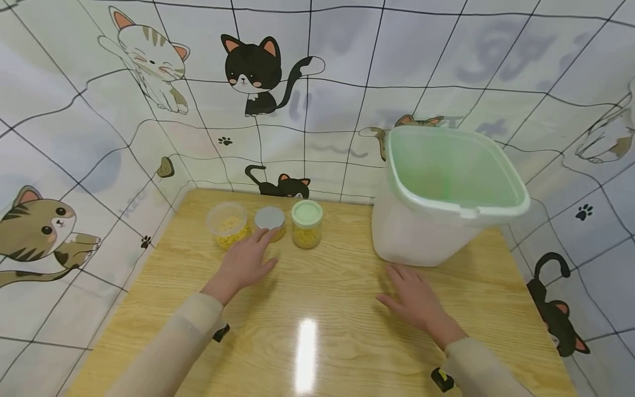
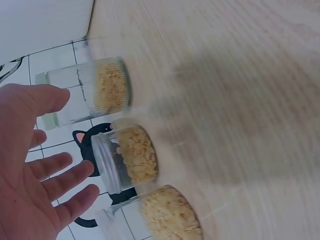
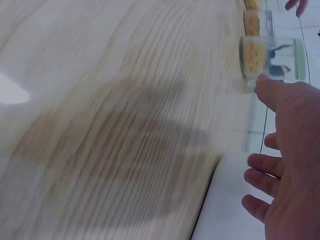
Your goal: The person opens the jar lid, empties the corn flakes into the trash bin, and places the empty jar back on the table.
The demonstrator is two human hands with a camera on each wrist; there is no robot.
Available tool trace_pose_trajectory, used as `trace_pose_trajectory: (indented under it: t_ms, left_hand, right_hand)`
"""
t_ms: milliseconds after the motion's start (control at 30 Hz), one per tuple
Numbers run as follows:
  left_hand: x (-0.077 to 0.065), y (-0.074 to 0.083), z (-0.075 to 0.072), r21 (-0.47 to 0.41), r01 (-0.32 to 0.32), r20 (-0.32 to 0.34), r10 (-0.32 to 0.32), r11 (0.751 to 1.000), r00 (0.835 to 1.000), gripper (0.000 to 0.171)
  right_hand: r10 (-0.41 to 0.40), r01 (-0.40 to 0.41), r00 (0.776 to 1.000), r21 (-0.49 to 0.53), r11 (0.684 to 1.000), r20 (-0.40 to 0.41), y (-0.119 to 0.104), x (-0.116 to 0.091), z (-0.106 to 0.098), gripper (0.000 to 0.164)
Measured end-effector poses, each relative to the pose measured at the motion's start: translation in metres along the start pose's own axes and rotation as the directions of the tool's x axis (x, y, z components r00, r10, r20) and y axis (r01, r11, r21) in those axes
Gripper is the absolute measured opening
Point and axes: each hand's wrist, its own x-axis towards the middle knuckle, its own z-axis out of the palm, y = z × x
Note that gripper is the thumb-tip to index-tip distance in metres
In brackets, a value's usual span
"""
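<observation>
In the head view three containers with yellow flakes stand in a row at the back left: a round clear tub [image 1: 227, 223], a low jar with a grey lid [image 1: 270, 218] and a taller glass jar with a pale green lid [image 1: 307, 223]. My left hand [image 1: 246, 261] hovers at the grey-lidded jar with fingers spread; whether it touches the lid I cannot tell. The left wrist view shows that hand [image 2: 40, 165] holding nothing. In front of a big white bin [image 1: 421, 234] with a light green rim, my right hand [image 1: 414, 298] reaches out with loose fingers, holding nothing.
The wooden table [image 1: 327, 292] ends at walls covered in cat-patterned tile sheeting [image 1: 342, 110] at the back and both sides. The tall bin takes up the back right corner. A bright light reflection [image 1: 306, 355] lies on the front of the tabletop.
</observation>
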Motion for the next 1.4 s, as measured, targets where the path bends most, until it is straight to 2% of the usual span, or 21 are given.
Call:
trace_pose_trajectory:
  t_ms: [167, 367, 533, 633, 733, 1067, 1400]
  left_hand:
    - [0.007, 0.003, -0.007, -0.021, -0.021, 0.018, 0.021, 1.000, 1.000, 0.061]
    - [0.015, 0.007, -0.013, -0.038, -0.004, 0.084, 0.007, 0.999, 0.996, 0.056]
    - [0.023, 0.011, -0.014, -0.085, 0.034, 0.136, -0.022, 0.996, 0.990, 0.055]
    - [0.028, 0.012, -0.014, -0.115, 0.052, 0.140, -0.035, 0.992, 0.989, 0.053]
    - [0.032, 0.012, -0.012, -0.149, 0.058, 0.124, -0.040, 0.987, 0.992, 0.051]
    - [0.042, 0.013, -0.010, -0.226, 0.094, 0.071, -0.080, 0.970, 0.994, 0.051]
    - [0.043, 0.017, -0.006, -0.253, 0.140, 0.053, -0.131, 0.957, 0.990, 0.053]
  right_hand:
    - [-0.081, 0.081, 0.997, 0.065, 0.995, -0.010, -0.012, 0.018, 0.011, 0.062]
    - [-0.097, 0.086, 0.991, 0.123, 0.989, 0.092, -0.029, 0.043, 0.022, 0.058]
    - [-0.039, 0.007, 0.983, 0.177, 0.984, 0.178, -0.040, 0.063, 0.033, 0.060]
    - [0.019, -0.090, 0.971, 0.290, 0.953, 0.238, -0.047, 0.073, 0.037, 0.062]
    - [0.048, -0.154, 0.960, 0.376, 0.914, 0.276, -0.053, 0.082, 0.040, 0.063]
    - [0.093, -0.219, 0.958, 0.483, 0.848, 0.272, -0.068, 0.118, 0.047, 0.069]
    - [0.159, -0.255, 0.961, 0.493, 0.832, 0.228, -0.074, 0.149, 0.056, 0.077]
